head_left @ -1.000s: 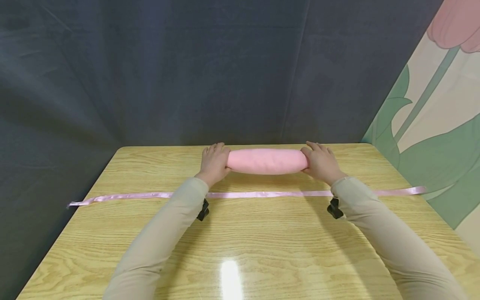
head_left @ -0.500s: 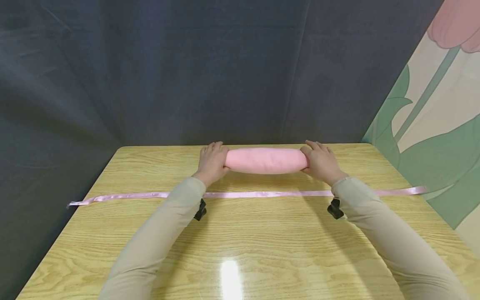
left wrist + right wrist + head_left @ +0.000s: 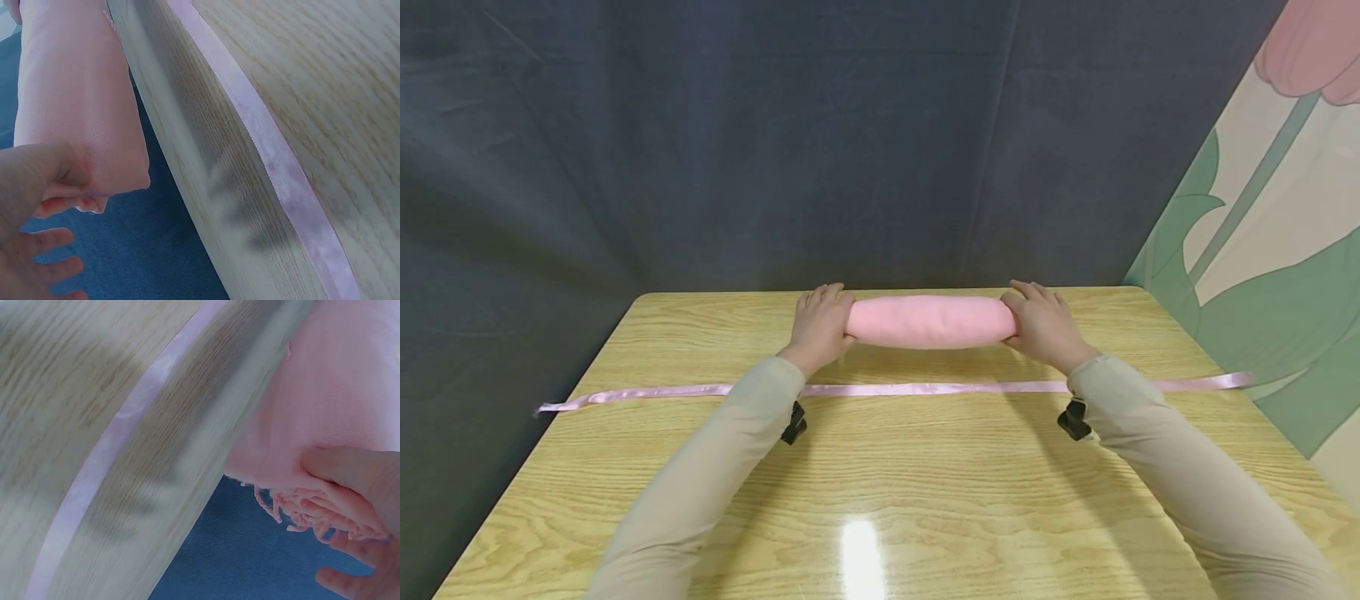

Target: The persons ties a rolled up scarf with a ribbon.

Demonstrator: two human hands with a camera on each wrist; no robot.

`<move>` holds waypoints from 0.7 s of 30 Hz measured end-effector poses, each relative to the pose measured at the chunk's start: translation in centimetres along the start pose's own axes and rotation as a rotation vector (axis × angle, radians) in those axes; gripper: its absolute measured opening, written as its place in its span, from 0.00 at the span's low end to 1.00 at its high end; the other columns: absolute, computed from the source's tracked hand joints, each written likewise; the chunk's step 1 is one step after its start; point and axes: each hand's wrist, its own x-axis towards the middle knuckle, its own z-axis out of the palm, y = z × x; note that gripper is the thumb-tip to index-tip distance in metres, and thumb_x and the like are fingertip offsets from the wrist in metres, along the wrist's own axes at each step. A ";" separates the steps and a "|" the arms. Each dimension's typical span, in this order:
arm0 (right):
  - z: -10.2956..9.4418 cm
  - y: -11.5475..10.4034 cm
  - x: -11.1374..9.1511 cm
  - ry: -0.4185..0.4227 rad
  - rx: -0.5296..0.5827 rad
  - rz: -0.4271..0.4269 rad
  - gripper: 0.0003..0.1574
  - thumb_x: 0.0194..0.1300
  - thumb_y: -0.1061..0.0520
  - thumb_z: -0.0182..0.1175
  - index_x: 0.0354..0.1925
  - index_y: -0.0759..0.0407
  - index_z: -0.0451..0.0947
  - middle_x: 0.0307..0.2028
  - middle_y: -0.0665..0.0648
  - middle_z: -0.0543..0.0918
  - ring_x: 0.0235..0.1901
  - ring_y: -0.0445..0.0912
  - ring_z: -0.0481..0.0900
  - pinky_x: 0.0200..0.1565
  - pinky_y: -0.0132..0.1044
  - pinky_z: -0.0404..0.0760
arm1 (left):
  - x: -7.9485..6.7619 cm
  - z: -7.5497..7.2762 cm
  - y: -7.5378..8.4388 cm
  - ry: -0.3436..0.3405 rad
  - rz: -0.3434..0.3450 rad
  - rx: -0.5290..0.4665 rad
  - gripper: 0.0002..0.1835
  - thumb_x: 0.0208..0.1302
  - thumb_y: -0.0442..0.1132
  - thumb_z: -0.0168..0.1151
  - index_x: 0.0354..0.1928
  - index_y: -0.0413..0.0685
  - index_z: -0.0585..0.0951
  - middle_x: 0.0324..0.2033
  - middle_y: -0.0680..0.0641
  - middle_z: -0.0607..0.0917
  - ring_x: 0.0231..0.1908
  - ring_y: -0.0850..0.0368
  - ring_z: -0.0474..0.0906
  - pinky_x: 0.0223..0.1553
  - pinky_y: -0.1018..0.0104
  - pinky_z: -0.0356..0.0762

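Observation:
A pink scarf (image 3: 931,322), rolled into a thick cylinder, is held level above the far part of the table. My left hand (image 3: 820,323) grips its left end, thumb on the near side, in the left wrist view the other fingers partly spread below. At the opposite end my right hand (image 3: 1045,325) pinches the roll; the right wrist view shows the thumb (image 3: 337,465) pressing the cloth and a fringe (image 3: 306,509) hanging out of the end. Beneath both forearms a shiny lilac ribbon (image 3: 917,389) lies stretched across the table, partly hidden by the sleeves.
The wood-grain table (image 3: 887,467) has its far edge near a dark curtain (image 3: 820,150). The ribbon's ends reach the left and right table edges. On the right is a wall (image 3: 1285,225) painted with a tulip.
My left hand has shifted slightly to the left, and slightly more of the scarf roll shows between the hands. The right hand has hardly moved. The ribbon lies as before.

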 end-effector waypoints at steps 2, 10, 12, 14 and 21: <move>-0.1 -0.1 -0.1 0.004 0.004 -0.002 0.31 0.47 0.57 0.70 0.50 0.65 0.73 0.62 0.74 0.66 0.60 0.73 0.63 0.58 0.71 0.60 | -0.1 0.0 -0.1 0.007 0.005 -0.006 0.28 0.53 0.46 0.69 0.55 0.45 0.73 0.64 0.39 0.69 0.65 0.40 0.63 0.65 0.42 0.58; -0.3 -0.3 -0.3 0.012 0.008 -0.011 0.31 0.48 0.57 0.71 0.50 0.64 0.73 0.62 0.73 0.67 0.60 0.72 0.64 0.58 0.70 0.60 | -0.8 -0.1 -0.3 0.023 0.023 -0.037 0.27 0.53 0.45 0.69 0.53 0.45 0.74 0.63 0.39 0.69 0.65 0.40 0.63 0.66 0.43 0.58; -0.3 -0.4 -0.3 0.012 0.009 -0.010 0.30 0.48 0.58 0.71 0.50 0.64 0.73 0.62 0.73 0.67 0.60 0.71 0.64 0.58 0.70 0.60 | -0.9 -0.1 -0.4 0.032 0.030 -0.043 0.26 0.53 0.45 0.69 0.53 0.44 0.74 0.63 0.39 0.69 0.65 0.40 0.64 0.65 0.43 0.58; -0.4 -0.4 -0.3 0.015 0.011 -0.011 0.30 0.47 0.58 0.71 0.49 0.64 0.73 0.61 0.73 0.68 0.60 0.72 0.64 0.58 0.70 0.60 | -1.0 -0.2 -0.4 0.035 0.032 -0.052 0.26 0.53 0.45 0.69 0.53 0.44 0.74 0.63 0.39 0.69 0.65 0.40 0.63 0.65 0.42 0.58; -0.5 -0.6 -0.4 0.028 0.022 -0.027 0.30 0.46 0.58 0.71 0.49 0.64 0.73 0.61 0.73 0.68 0.60 0.72 0.64 0.58 0.71 0.59 | -1.4 -0.4 -0.6 0.043 0.037 -0.080 0.25 0.53 0.43 0.68 0.53 0.45 0.75 0.64 0.38 0.69 0.65 0.39 0.63 0.66 0.42 0.57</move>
